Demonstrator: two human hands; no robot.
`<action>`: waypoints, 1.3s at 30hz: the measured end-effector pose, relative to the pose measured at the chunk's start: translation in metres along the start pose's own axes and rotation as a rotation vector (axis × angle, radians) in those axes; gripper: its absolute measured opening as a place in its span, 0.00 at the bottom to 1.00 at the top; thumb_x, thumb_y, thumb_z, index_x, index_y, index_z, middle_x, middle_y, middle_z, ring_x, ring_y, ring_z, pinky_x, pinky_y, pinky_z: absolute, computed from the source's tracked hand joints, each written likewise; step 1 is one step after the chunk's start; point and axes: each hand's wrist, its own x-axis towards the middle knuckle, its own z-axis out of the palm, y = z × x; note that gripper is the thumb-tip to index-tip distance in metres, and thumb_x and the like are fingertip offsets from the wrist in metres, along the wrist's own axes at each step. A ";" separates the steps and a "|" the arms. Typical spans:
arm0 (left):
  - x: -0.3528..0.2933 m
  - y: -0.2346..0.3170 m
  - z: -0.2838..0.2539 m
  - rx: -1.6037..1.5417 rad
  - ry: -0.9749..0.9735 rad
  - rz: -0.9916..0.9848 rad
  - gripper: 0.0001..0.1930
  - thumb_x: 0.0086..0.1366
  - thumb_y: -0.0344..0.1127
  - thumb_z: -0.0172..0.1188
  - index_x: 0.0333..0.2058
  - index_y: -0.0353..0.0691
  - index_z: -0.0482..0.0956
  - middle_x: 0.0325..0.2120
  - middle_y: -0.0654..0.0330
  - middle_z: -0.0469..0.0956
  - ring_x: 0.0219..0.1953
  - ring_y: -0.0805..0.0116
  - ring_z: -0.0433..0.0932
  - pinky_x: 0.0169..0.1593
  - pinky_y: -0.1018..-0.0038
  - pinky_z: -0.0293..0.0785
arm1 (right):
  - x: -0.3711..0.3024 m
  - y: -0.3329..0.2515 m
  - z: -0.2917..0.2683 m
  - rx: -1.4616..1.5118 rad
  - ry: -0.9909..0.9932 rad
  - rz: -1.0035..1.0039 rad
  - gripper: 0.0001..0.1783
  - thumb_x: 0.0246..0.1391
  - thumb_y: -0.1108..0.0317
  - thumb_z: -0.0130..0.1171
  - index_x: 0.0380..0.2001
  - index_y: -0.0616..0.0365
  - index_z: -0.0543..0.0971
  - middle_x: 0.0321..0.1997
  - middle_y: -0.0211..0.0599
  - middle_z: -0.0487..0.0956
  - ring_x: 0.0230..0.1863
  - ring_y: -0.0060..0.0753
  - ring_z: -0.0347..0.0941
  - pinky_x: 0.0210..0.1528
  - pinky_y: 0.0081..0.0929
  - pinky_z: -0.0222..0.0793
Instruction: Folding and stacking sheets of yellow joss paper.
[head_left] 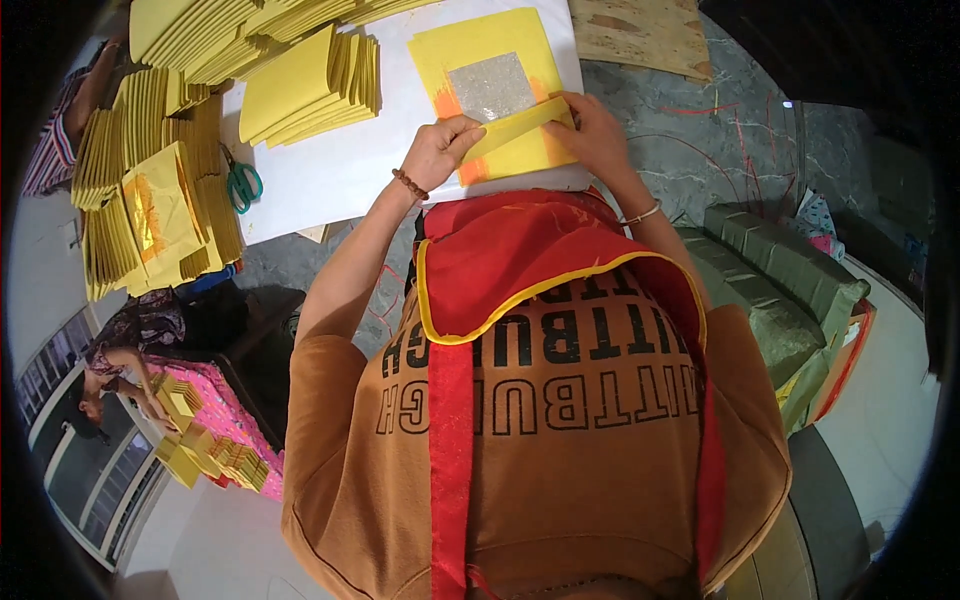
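Note:
A yellow paper sheet [527, 38] with a silver square [491, 86] and orange patches lies at the front edge of the white-topped table [320, 180]. Its near part is turned up into a narrow folded band. At the band's left end, my left hand [440, 155] pinches it between thumb and fingers. My right hand [594, 137] grips the right end, slightly higher, so the band slants. Whether more sheets lie underneath, I cannot tell.
Left of the sheet sits a fanned stack of folded yellow paper [310, 85], with more stacks [150, 110] beyond. Green-handled scissors [243, 184] lie by the table's left side. Green wrapped bundles [775, 280] stand at right. Another person [125, 355] works at a pink-covered table [225, 400].

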 end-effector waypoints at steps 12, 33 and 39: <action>-0.014 0.024 -0.004 0.247 0.021 0.164 0.17 0.60 0.42 0.55 0.46 0.41 0.71 0.31 0.56 0.74 0.33 0.64 0.72 0.37 0.70 0.66 | 0.033 0.041 0.019 0.197 -0.001 -0.491 0.21 0.34 0.66 0.64 0.38 0.50 0.75 0.46 0.29 0.76 0.55 0.34 0.65 0.63 0.40 0.49; -0.013 -0.020 -0.015 0.814 0.312 0.441 0.24 0.44 0.30 0.57 0.45 0.48 0.73 0.45 0.59 0.71 0.44 0.59 0.68 0.44 0.66 0.62 | 0.027 0.005 -0.001 0.152 0.175 -0.333 0.40 0.37 0.58 0.64 0.57 0.50 0.63 0.61 0.48 0.58 0.63 0.49 0.52 0.61 0.44 0.47; -0.040 -0.003 -0.011 0.810 0.262 0.619 0.21 0.49 0.26 0.51 0.44 0.49 0.75 0.44 0.60 0.71 0.43 0.60 0.68 0.45 0.67 0.63 | 0.004 0.012 -0.017 -0.136 -0.028 -0.552 0.24 0.41 0.60 0.61 0.47 0.45 0.73 0.57 0.37 0.66 0.61 0.43 0.57 0.57 0.42 0.50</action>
